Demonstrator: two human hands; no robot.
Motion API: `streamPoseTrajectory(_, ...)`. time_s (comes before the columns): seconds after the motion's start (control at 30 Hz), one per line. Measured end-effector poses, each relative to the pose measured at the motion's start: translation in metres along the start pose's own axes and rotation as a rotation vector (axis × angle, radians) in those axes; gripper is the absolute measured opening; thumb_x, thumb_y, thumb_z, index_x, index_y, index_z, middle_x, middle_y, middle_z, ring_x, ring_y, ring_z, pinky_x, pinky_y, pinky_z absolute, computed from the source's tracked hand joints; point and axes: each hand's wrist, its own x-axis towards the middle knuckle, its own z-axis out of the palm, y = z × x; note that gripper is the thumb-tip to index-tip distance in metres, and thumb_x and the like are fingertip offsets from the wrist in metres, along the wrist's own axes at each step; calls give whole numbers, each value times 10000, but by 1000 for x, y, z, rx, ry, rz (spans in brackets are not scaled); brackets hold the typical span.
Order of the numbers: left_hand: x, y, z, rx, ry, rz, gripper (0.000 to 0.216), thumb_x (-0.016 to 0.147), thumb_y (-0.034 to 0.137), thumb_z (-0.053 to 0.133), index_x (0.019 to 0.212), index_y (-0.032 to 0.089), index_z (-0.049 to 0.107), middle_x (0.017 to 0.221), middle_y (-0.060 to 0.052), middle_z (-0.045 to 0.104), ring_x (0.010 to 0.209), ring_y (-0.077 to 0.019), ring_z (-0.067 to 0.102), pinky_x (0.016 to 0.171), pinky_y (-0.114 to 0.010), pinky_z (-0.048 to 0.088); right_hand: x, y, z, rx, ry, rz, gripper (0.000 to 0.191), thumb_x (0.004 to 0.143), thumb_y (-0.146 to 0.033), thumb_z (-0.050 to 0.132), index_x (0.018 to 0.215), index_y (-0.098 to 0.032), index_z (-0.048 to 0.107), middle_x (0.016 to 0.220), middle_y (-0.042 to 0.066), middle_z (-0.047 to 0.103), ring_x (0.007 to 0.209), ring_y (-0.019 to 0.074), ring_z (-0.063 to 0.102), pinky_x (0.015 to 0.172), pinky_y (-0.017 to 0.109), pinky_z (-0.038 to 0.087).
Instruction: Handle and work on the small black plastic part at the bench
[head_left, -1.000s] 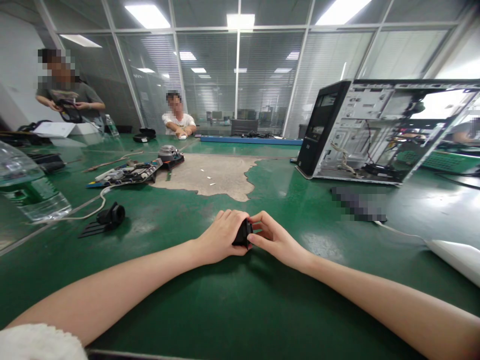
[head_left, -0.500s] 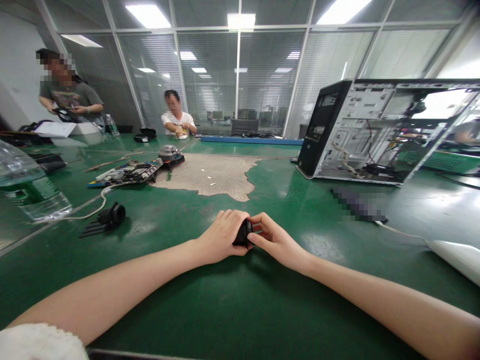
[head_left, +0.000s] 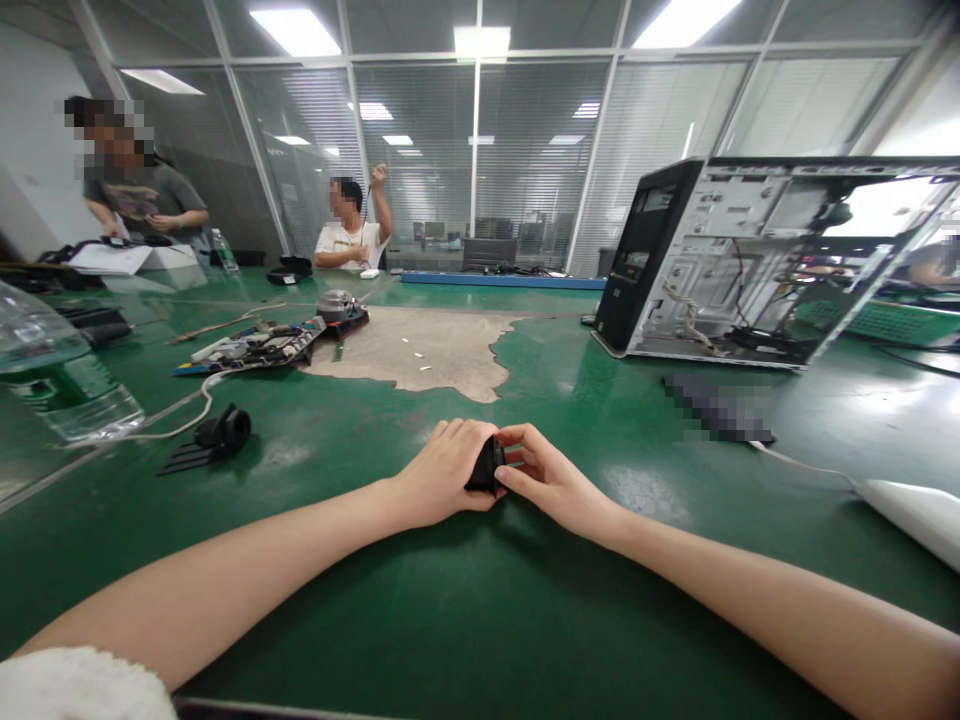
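Observation:
A small black part (head_left: 487, 466) sits between my two hands on the green table (head_left: 480, 600). My left hand (head_left: 444, 472) is curled over it from the left, fingers wrapped on its top and side. From the right, my right hand (head_left: 544, 477) pinches its end with thumb and fingertips. Most of the part is hidden by my fingers.
An open computer case (head_left: 757, 262) lies on its side at the right. A circuit board with parts (head_left: 262, 345) lies at the left, near a black clip-like piece (head_left: 217, 435) and a plastic bottle (head_left: 56, 375). A worn bare patch (head_left: 424, 350) marks the table's middle. Two people work at the far side.
My hands and the black part have stayed in place. The seated person at the far side has raised one arm; the standing person has bent toward the table.

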Motion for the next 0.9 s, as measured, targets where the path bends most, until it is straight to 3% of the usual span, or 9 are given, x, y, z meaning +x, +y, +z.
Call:
streamPoseTrajectory(0.2, -1, -1, -1, 7, -4, 2, 513, 658, 288, 617, 1085, 175, 356, 1022, -72, 518, 890, -245, 474, 757, -366, 353, -3, -1, -1, -92, 2, -147, 248, 776, -227, 575, 991, -220, 451, 992, 25, 470, 958, 157, 516, 836, 330, 484)
streamPoseTrajectory(0.37, -1, 0, 0, 6, 8, 3, 500, 682, 314, 606, 1088, 165, 356, 1025, -74, 517, 898, -243, 473, 759, -364, 352, -1, 0, 0, -7, 5, -46, 175, 818, -282, 518, 952, -212, 430, 924, 16, 497, 780, 126, 573, 726, 314, 511)
streamPoseTrajectory(0.5, 0, 0, 0, 7, 5, 10, 514, 679, 322, 616, 1092, 159, 356, 1028, -74, 517, 905, -242, 473, 765, -361, 353, 0, 0, 0, -8, 28, 18, 244, 798, -298, 544, 984, -202, 419, 956, 43, 510, 868, 161, 560, 722, 330, 516)
streamPoseTrajectory(0.7, -1, -1, -1, 27, -9, 20, 532, 659, 285, 629, 1091, 166, 342, 1037, -73, 512, 896, -242, 469, 761, -360, 354, -3, 0, 0, -61, -7, -107, 264, 765, -249, 593, 976, -218, 436, 968, 22, 487, 956, 163, 522, 826, 340, 482)
streamPoseTrajectory(0.9, -1, 0, 1, 21, 7, 12, 511, 677, 310, 616, 1086, 168, 344, 1034, -73, 514, 901, -242, 471, 766, -362, 352, 0, 2, 1, 34, 24, -60, 180, 801, -315, 539, 914, -217, 440, 907, 9, 489, 811, 132, 555, 712, 298, 510)
